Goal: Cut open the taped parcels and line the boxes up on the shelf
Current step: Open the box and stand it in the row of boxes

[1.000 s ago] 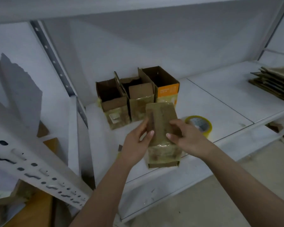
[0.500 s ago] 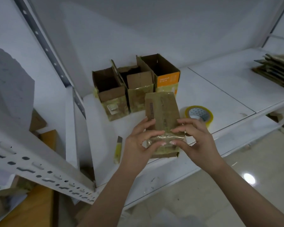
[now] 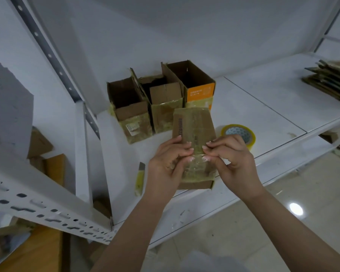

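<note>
The taped parcel is held above the front of the white shelf, gripped at its near end by the left hand and right hand, fingertips curled onto the tape. Behind it stand three opened boxes in a row; their contents cannot be made out. A tape roll lies just right, a yellow cutter left.

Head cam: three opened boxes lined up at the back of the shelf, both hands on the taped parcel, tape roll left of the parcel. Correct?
Not quite. In the head view the tape roll lies right of the taped parcel; the yellow cutter is on its left. Three opened boxes and both hands, left hand and right hand, hold true.
</note>
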Available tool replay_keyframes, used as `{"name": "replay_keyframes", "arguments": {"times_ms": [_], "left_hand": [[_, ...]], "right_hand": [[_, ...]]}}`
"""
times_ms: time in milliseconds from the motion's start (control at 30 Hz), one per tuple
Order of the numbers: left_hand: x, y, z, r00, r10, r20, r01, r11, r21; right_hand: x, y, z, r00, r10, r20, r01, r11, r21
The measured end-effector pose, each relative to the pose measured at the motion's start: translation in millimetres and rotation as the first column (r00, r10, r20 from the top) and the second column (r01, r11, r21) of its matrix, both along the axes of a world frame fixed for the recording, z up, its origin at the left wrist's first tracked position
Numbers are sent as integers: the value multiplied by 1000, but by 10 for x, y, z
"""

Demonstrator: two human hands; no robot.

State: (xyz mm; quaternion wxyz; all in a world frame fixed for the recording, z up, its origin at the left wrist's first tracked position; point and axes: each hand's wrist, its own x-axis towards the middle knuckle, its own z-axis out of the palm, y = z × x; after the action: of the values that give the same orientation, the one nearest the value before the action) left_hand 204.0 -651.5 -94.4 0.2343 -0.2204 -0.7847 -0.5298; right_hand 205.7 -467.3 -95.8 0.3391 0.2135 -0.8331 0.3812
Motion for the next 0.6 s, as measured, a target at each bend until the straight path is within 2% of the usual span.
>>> {"name": "replay_keyframes", "arguments": {"times_ms": [100, 300, 467, 600], "left_hand": [[-32, 32, 86, 999, -18, 44, 20, 999, -43], [-125, 84, 121, 994, 92, -65, -95, 994, -52], [-192, 109, 169, 991, 97, -95, -104, 992, -73], [-217, 59, 170, 997, 51, -58, -54, 997, -54]], "right_hand": [[-47, -42, 52, 1000, 18, 25, -18, 1000, -16], [-30, -86, 111, 997, -17, 82, 28, 989, -142], [-33, -85, 136, 996, -41, 73, 54, 980, -189], [-25, -50, 144, 980, 40, 196, 34, 933, -359]]}}
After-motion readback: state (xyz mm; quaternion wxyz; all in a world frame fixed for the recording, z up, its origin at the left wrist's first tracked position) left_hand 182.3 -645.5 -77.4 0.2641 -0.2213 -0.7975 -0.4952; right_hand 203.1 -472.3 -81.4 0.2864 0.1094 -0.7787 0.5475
